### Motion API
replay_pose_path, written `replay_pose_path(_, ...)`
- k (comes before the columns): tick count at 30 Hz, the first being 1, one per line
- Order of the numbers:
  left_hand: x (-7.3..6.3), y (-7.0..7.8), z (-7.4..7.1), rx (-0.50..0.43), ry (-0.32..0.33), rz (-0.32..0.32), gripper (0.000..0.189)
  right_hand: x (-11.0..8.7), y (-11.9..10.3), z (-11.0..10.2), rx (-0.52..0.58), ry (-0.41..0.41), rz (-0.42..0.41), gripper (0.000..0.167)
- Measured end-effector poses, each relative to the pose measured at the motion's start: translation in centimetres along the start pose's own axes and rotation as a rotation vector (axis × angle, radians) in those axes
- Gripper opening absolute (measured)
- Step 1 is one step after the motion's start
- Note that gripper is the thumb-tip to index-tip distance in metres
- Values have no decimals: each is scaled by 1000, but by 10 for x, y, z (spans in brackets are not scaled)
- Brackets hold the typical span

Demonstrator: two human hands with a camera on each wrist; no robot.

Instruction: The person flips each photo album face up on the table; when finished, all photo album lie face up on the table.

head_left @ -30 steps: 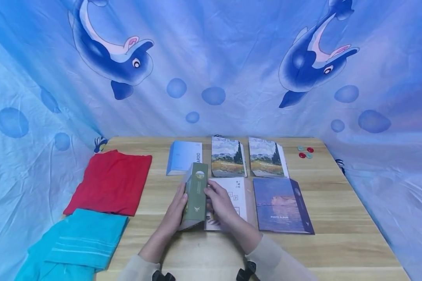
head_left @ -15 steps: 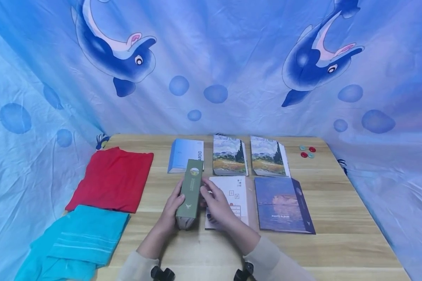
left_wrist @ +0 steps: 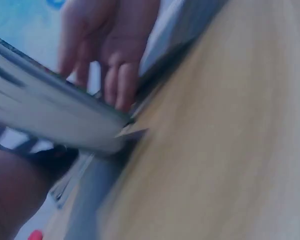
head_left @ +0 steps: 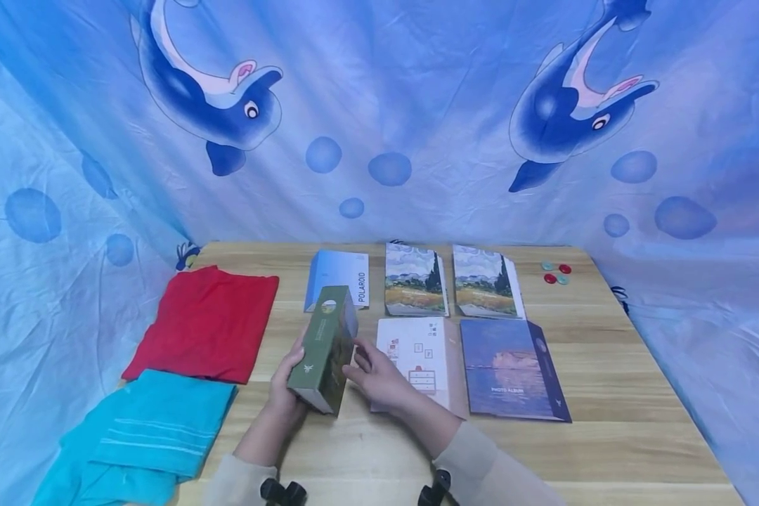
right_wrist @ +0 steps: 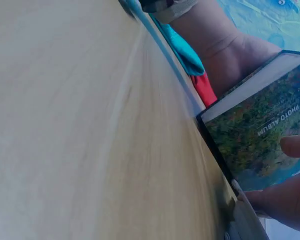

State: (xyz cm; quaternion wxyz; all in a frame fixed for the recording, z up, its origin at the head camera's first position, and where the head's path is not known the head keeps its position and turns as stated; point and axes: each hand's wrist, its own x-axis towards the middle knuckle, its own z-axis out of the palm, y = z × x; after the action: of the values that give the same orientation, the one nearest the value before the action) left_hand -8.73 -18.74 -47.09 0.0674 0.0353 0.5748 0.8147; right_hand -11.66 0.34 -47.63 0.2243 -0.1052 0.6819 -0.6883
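Left hand (head_left: pixel 285 378) grasping a tilted green photo album (head_left: pixel 319 341) over the table (head_left: pixel 613 393), nearer its left edge than its right; right hand (head_left: pixel 379 379), fingers loose, at the album's cover.

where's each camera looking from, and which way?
Head: on the head, facing forward and down at the green album; left hand and right hand show.
Left wrist: worn there, facing the album's page edges; both hands partly show.
Right wrist: worn there, facing the album's cover; both hands partly show.
Both wrist views share the album and table.
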Motion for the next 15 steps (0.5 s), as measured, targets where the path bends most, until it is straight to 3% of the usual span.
replay_pose_path(4,0,4,-17,-24,22,37,62,0,1,4,84,-29,7,72)
replay_pose_path(12,-3,2,-39,224,44,80,56,0,1,11,78,88,-6,73)
replay_pose_path(15,-4,1,-41,313,63,37,61,0,3,15,30,142,4,72)
